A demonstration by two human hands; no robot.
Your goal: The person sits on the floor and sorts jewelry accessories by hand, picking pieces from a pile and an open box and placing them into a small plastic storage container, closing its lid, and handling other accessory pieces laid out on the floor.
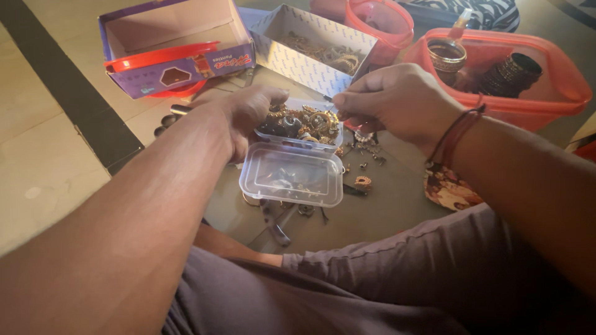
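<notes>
Two hands over one small clear hinged box [298, 133] on the floor, lid [292, 175] flung open toward the wearer. Head view: left hand [245, 111] steadies the box, heaped with gold-toned jewellery [307, 121]; right hand [394, 99] pinches a small piece I cannot identify. Purple carton [177, 46] top left, patterned white box [316, 46] centre, red tub [515, 74] right.

A tiled floor [43, 155] carries everything. The clear plastic box [298, 133] of gold jewellery sits at its middle, hinged lid open toward the person. Loose trinkets [363, 182] lie just right of it. Behind it stand a purple carton [177, 46], a white patterned box [313, 46] and an orange tub [546, 93].
</notes>
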